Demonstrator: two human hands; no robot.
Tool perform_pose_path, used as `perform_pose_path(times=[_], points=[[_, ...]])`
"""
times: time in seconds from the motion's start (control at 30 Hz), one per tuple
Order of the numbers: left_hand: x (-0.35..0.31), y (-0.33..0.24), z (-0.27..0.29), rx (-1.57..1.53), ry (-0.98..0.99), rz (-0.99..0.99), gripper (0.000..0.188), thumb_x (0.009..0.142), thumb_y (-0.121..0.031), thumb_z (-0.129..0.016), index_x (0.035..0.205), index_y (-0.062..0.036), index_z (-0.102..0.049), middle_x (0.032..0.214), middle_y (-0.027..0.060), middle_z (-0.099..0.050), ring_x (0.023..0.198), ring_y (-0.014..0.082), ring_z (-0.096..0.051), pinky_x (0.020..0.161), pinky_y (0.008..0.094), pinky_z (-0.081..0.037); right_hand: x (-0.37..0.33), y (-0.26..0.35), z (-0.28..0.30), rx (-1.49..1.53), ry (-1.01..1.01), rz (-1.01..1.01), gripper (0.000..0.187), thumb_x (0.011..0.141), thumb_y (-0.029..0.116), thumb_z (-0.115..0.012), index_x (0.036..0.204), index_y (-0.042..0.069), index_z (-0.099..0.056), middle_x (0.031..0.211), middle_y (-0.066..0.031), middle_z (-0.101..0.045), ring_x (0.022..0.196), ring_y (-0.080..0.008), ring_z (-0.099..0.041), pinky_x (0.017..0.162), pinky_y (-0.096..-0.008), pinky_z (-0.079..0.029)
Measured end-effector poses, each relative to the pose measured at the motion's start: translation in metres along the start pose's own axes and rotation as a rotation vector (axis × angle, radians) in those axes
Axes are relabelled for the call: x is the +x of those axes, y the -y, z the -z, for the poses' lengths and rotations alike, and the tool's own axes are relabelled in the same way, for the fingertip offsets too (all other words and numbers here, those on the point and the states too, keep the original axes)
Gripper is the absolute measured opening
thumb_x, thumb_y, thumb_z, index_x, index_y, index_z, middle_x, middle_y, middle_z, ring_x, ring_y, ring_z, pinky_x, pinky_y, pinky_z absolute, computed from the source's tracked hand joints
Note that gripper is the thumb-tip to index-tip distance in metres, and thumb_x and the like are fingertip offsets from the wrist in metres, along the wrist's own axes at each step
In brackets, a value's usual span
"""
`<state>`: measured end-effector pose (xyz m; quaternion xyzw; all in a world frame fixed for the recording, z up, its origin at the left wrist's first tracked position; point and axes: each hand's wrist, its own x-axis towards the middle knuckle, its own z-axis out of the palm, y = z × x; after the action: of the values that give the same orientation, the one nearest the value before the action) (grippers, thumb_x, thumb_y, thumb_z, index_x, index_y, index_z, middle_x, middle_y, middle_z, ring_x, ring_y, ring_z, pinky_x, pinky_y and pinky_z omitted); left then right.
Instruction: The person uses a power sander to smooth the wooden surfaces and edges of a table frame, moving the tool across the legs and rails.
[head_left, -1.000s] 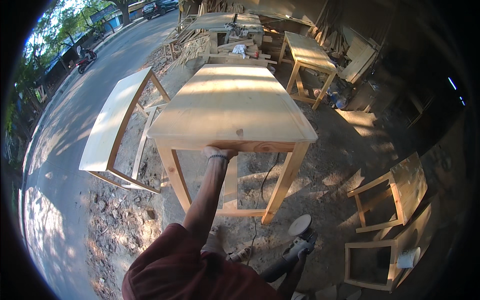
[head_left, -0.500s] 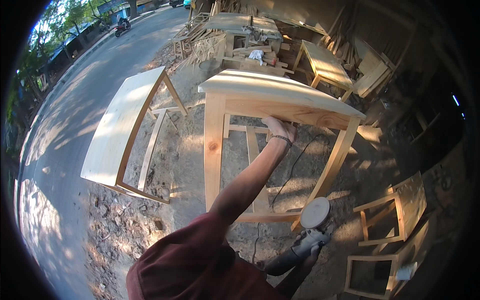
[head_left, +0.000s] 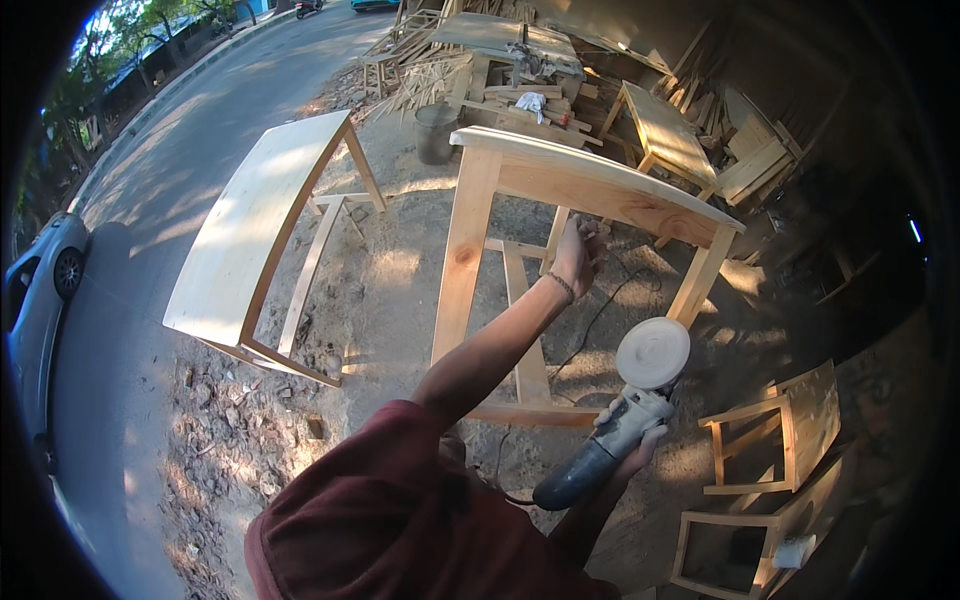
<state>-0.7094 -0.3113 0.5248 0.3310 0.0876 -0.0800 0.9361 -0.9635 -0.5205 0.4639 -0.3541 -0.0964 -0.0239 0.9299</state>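
My right hand [head_left: 641,452] is wrapped round an angle grinder [head_left: 585,465] with a dark body and pale grey head. Its round, pale sanding disc [head_left: 653,353] faces up, held clear of the wood in front of the table's right leg. A bare wooden table [head_left: 610,190] stands before me, its broad front apron and left leg facing me. Just below the apron's lower edge is my left hand [head_left: 580,257], wearing a bracelet; its fingers are loosely bent and nothing shows in them. Whether its fingertips touch the wood is hard to see.
Another pale wooden table [head_left: 260,220] stands at left, beside the road [head_left: 130,330], where a grey car [head_left: 45,270] shows. Wooden frames [head_left: 750,450] lie at lower right. A dark cord [head_left: 590,340] runs over the ground. Behind are a bucket [head_left: 436,133], a smaller table [head_left: 665,135] and stacked boards.
My left hand has dropped from the apron's underside and loosened. The grinder has risen in my right hand, its disc now higher. My view has shifted, and a car has appeared at left.
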Motion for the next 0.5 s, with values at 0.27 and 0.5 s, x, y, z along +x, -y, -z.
perform_pose_path(times=[0.27, 0.5], points=[[-0.276, 0.103, 0.053, 0.868, 0.553, 0.037, 0.084, 0.094, -0.049, -0.069, 0.152, 0.0027, -0.035, 0.144, 0.0228, -0.054, 0.136, 0.0299, -0.051, 0.113, 0.0415, -0.041, 0.03, 0.001, -0.011, -0.537, 0.036, 0.159, 0.079, 0.098, 0.068, -0.05, 0.14, 0.001, -0.044, 0.116, -0.0171, -0.062, 0.098, -0.0284, -0.065, 0.082, -0.0406, -0.055], [-0.289, 0.082, 0.048, 1.091, 0.336, -0.277, 0.091, 0.079, -0.037, -0.087, 0.145, 0.0046, -0.041, 0.123, 0.0195, -0.066, 0.114, 0.0275, -0.065, 0.098, 0.04, -0.051, 0.033, 0.003, -0.083, -0.246, 0.046, -0.094, 0.084, 0.093, 0.071, -0.055, 0.138, 0.0, -0.047, 0.115, -0.015, -0.065, 0.095, -0.0266, -0.068, 0.083, -0.0388, -0.056]])
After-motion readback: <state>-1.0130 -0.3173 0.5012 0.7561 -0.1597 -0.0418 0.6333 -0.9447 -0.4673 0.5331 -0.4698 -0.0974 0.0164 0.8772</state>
